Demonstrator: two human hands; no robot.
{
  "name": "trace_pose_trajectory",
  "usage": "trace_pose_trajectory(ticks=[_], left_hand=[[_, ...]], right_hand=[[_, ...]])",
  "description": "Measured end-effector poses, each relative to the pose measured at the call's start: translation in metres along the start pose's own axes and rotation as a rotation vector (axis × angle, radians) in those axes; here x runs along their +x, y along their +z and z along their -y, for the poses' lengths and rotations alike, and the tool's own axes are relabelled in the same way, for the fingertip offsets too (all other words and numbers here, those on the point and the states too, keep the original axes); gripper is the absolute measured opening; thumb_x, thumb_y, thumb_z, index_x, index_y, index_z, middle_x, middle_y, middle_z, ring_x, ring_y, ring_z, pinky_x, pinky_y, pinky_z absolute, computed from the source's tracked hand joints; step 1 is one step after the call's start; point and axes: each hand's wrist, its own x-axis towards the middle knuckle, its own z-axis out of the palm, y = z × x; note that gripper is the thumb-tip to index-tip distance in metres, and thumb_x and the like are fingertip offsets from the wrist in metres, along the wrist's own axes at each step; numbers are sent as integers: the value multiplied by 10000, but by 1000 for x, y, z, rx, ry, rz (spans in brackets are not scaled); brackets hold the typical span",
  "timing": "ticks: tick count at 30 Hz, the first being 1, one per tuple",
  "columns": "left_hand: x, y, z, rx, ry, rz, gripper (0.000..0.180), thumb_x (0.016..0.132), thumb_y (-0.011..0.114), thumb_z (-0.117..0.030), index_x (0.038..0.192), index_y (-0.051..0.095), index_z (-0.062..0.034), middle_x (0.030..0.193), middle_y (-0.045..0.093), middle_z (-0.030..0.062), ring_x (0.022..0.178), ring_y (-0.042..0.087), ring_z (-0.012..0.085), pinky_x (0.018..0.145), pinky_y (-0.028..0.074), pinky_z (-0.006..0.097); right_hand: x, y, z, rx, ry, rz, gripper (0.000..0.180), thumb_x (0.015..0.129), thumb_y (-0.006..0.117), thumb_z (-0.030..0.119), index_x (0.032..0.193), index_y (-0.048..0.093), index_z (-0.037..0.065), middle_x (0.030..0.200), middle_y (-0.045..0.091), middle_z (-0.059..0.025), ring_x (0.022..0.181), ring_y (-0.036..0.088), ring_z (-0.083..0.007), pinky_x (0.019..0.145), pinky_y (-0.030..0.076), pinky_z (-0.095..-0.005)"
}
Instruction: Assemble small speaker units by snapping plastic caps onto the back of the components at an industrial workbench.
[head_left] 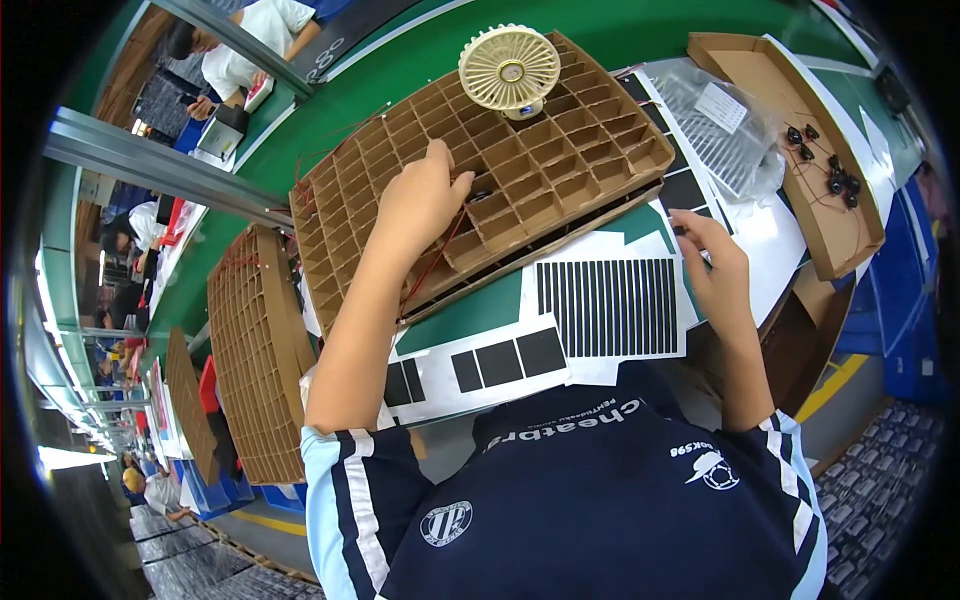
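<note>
My left hand (420, 200) is over a cardboard divider tray (590, 135), its thumb and index finger apart and the other fingers mostly hidden. Close to the thumb, a small dark part (481, 196) lies in the tray, and a red wire (432, 268) runs toward the tray's near edge. At the tray's right corner, my right hand (718, 270) pinches a small black piece (680, 230) between its fingertips; its exact kind is too small to make out. Below and between the hands lie a white sheet with black strips (608, 308) and a sheet with black rectangles (500, 362).
A cream handheld fan (510, 70) stands on the tray's far side. To the right are a clear plastic bag (715, 130) and a shallow cardboard box (830, 215) with several black parts. Another divider tray (250, 350) leans at left, near a metal post (165, 165). Co-workers sit beyond.
</note>
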Motion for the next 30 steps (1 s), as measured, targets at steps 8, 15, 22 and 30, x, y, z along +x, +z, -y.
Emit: trace_pose_trajectory(ticks=[8,15,22,30], left_hand=[[9,-2,15,52,209,-68,215,805,498,-165,761,462,42,710,549,206,695,535,348,633,410,395],[-14,-41,-11,-797,85,121,209,853,441,-164,691,405,-37,570,472,51,503,440,84,478,330,213],[-61,-39,-49,-1483,-121,555,172,858,425,-179,734,390,-65,622,487,94,389,469,141,364,321,208],[-90,33,-54,-1844,-465,821,184,838,477,-172,952,460,-29,607,473,81,426,426,131,377,306,231]], right_hand=[[-2,5,1,121,45,42,325,736,510,-74,1049,519,16,1055,572,-112,669,528,-106,644,442,-225],[2,11,11,351,127,121,302,779,518,-11,1080,523,6,889,594,-59,659,442,-60,643,381,-190],[0,20,15,400,184,149,109,806,516,-4,911,539,-19,842,572,-37,703,472,-55,668,385,-180],[-8,27,15,397,225,206,149,789,533,-41,937,540,-33,867,579,-54,797,533,-88,721,414,-195]])
